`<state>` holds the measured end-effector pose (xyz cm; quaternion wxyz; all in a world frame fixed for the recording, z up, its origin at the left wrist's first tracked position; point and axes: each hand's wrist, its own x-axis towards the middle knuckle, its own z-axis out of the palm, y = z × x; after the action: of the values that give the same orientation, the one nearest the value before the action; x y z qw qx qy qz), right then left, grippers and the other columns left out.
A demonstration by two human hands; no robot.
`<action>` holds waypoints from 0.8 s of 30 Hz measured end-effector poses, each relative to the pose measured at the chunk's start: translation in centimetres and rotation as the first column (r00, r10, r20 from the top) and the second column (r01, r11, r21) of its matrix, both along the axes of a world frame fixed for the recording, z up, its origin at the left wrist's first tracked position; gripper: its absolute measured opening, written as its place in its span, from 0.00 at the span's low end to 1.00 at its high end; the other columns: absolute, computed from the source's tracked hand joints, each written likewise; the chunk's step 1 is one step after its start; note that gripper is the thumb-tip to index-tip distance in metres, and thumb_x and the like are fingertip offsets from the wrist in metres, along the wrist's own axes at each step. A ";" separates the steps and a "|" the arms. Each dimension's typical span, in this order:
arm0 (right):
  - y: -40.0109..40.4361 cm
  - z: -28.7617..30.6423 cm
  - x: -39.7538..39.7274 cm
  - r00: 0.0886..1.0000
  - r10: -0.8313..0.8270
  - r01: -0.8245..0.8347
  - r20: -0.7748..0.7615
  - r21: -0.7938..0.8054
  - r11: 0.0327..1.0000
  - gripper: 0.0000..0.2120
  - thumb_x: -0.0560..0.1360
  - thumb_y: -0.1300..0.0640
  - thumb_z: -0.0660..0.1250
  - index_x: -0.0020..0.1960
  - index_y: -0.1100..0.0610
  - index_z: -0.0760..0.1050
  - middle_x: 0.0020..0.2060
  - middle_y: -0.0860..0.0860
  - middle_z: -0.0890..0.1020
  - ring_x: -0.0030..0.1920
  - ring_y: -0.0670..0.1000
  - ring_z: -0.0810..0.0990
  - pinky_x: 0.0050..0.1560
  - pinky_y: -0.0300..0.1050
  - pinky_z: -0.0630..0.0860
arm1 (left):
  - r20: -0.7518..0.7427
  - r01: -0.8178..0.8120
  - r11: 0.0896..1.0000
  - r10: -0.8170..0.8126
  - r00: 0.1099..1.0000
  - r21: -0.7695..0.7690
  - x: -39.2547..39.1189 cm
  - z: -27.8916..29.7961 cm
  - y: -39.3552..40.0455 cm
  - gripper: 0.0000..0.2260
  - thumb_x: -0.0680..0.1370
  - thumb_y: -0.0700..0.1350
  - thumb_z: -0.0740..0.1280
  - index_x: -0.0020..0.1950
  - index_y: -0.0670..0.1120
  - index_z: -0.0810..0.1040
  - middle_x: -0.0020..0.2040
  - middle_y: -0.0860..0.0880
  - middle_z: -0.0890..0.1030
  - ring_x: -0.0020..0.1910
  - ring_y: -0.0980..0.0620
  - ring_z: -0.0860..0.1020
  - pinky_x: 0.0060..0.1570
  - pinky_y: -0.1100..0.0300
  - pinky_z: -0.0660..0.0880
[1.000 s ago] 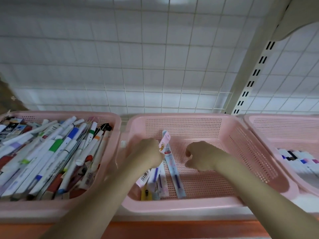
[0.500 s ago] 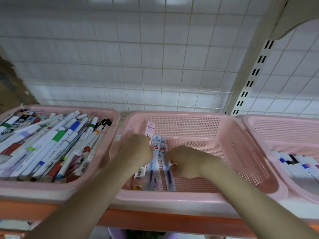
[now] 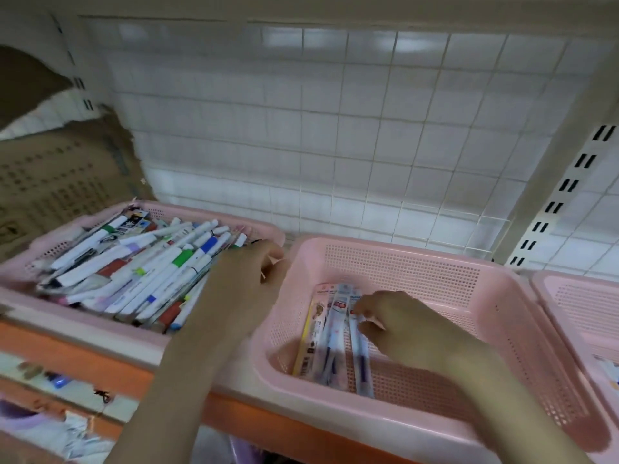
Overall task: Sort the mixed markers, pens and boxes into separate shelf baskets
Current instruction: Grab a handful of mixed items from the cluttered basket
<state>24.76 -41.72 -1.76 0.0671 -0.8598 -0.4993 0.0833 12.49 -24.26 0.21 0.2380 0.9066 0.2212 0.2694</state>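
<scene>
The right hand [image 3: 395, 324] pinches the top of a clear-packaged pen [image 3: 360, 349] in the middle pink mesh plastic basket [image 3: 435, 276]; more packaged pens [image 3: 323, 336] lie just left of its grip. The left hand [image 3: 254, 266], fingers curled over the heaped white markers [image 3: 140, 272]: grip unclear.

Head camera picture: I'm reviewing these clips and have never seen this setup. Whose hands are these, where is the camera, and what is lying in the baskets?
No machine here: a person wears a camera on the head, looking forward and down at their own bare hands. Pink baskets stand side by side on a shelf. The left basket is heaped with mixed markers. The middle basket holds a few packaged pens. The left hand reaches over the markers' end; whether it holds one is unclear. The right hand rests its fingers on the packaged pens.
</scene>
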 end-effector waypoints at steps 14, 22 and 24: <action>15.9 2.1 -9.9 0.982 -0.151 0.186 -0.111 0.509 0.840 0.07 0.75 0.59 0.64 0.47 0.53 0.80 0.36 0.50 0.83 0.35 0.49 0.79 0.39 0.36 0.69 | 0.037 -0.201 0.979 0.200 0.979 0.033 -10.6 -0.7 18.9 0.09 0.79 0.46 0.63 0.53 0.44 0.80 0.37 0.51 0.79 0.33 0.57 0.73 0.31 0.71 0.65; 23.4 -0.5 -12.4 0.861 -0.482 0.508 -0.162 0.229 0.831 0.19 0.79 0.42 0.55 0.63 0.54 0.66 0.60 0.55 0.74 0.59 0.56 0.72 0.58 0.47 0.70 | -0.247 0.087 0.992 -0.106 0.963 -0.088 -10.5 -1.5 25.7 0.21 0.74 0.60 0.65 0.59 0.46 0.74 0.50 0.49 0.77 0.43 0.55 0.73 0.41 0.63 0.73; 23.9 -0.7 -12.8 0.832 -0.509 0.544 -0.221 0.145 0.826 0.27 0.76 0.37 0.56 0.67 0.53 0.63 0.64 0.55 0.71 0.62 0.56 0.70 0.62 0.48 0.69 | -0.365 0.159 0.981 -0.189 0.911 -0.112 -9.9 -1.8 25.7 0.28 0.69 0.68 0.64 0.59 0.49 0.69 0.50 0.52 0.76 0.45 0.55 0.76 0.40 0.61 0.73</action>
<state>11.93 -17.86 -2.47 0.2175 -0.9424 -0.2398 0.0844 2.63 1.44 -1.60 0.2503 0.9471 0.1915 0.0603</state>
